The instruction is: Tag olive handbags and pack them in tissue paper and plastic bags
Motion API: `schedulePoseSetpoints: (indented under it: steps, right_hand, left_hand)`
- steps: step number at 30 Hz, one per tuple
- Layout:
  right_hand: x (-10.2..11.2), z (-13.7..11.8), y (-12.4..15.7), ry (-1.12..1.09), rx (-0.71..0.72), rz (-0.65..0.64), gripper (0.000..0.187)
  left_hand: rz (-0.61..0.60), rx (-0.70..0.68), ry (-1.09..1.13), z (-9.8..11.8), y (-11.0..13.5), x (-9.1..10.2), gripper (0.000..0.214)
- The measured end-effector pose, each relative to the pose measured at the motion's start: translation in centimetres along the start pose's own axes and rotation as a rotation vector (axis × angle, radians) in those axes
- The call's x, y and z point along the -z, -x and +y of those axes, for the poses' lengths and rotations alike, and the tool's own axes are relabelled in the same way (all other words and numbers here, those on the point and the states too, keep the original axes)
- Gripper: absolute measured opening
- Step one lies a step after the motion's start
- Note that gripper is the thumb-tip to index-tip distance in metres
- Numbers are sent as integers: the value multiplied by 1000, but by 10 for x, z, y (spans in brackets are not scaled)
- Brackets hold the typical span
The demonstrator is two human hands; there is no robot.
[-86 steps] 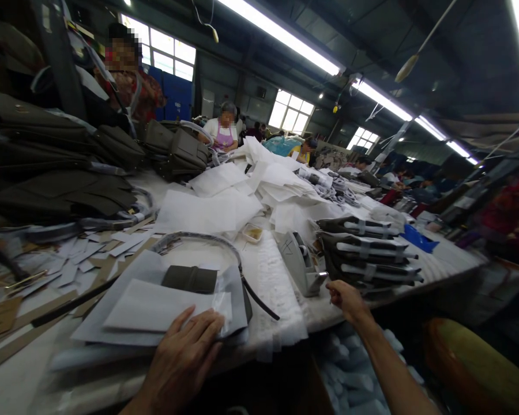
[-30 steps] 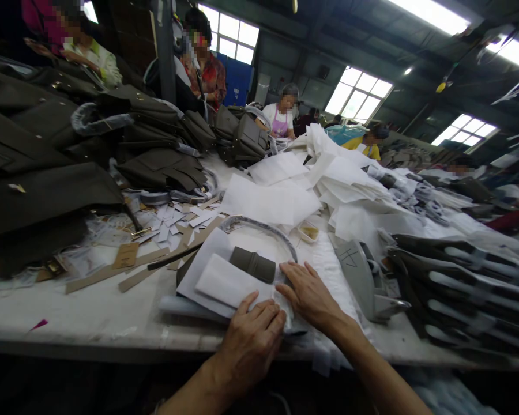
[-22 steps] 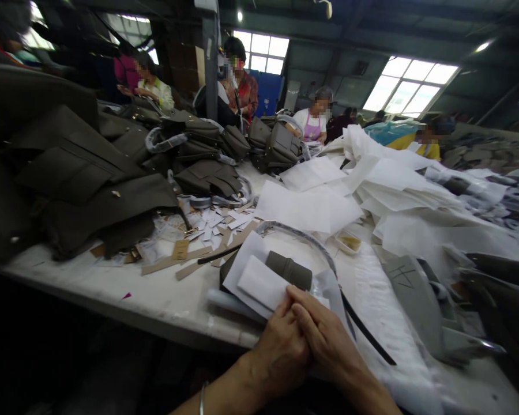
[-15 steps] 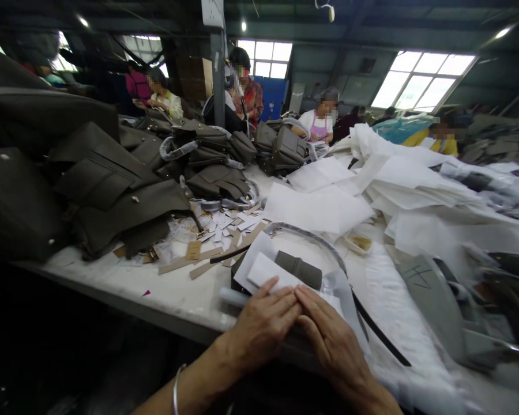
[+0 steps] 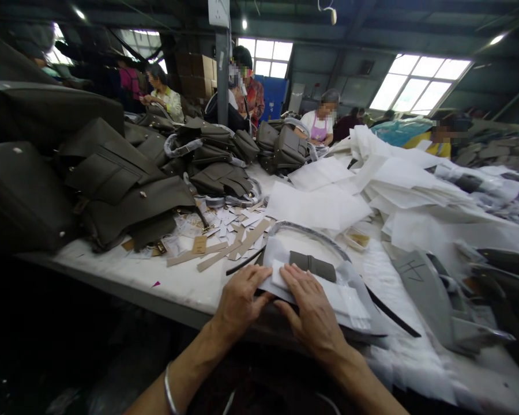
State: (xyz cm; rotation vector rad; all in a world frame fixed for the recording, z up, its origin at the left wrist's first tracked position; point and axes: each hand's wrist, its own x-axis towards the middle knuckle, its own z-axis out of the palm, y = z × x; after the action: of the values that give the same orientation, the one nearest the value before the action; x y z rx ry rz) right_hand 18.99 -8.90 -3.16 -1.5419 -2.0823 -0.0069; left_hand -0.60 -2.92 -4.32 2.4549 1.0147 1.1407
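Observation:
At the near edge of the table lies a dark bag, largely hidden under a white paper sheet [image 5: 277,251]. A folded white padding strip [image 5: 343,297] rests across it, beside a dark grey-green rolled piece [image 5: 312,265]. A wrapped handle [image 5: 315,230] arches behind. My left hand [image 5: 242,294] pinches the sheet's near left edge, thumb below and fingers on top. My right hand [image 5: 311,302] lies with fingers stretched out over the padding strip, its thumb apart at the near edge. A dark strap [image 5: 391,311] sticks out to the right.
Dark handbags [image 5: 125,184] are heaped on the left. White paper sheets [image 5: 320,204] pile up at the back right. Card scraps [image 5: 229,222] litter the tabletop [image 5: 190,282]. A small tray [image 5: 357,238] and grey-green bag pieces [image 5: 432,300] are to the right. Several people work behind.
My hands have moved apart: the left to the sheet's left edge, the right spread over the padding strip. The sheet and strip have shifted right, and more of the strip shows.

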Motion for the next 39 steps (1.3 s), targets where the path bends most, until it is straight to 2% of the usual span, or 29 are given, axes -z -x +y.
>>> schedulePoseSetpoints:
  steps: [4,6,9,13,15,21,26,30,32,35,39]
  right_hand:
    - [4,5,-2,-26,5,-90,57]
    - [7,8,-1,-41,-22,-126,59]
    - [3,6,2,10,-95,-84,59]
    - [-8,-6,4,111,-123,-1,57]
    - [-8,-8,5,124,-119,14,58]
    - [6,6,2,167,-163,56,49]
    - [-3,2,7,272,-137,71,45]
    - [-12,-6,15,298,-17,67,47]
    - [-13,-6,17,297,43,55,50]
    - [-13,-4,16,277,39,59,49]
    - [-13,-4,13,252,8,84,43]
  left_hand:
    - [3,-38,-47,17,2,1,45]
    - [40,-127,-49,15,-1,6,35]
    - [90,-226,39,7,-8,11,20]
    - [29,-51,289,2,-16,10,19]
    - [12,14,347,4,-19,10,21]
    - [69,-77,313,5,-32,11,20]
    - [-22,-161,238,-10,-30,5,24]
    - [-80,-192,122,-20,-15,-2,31]
    - [-133,-148,178,-22,-8,1,32]
    - [-227,-109,267,-22,0,14,28]
    - [-317,-230,85,-27,6,20,73]
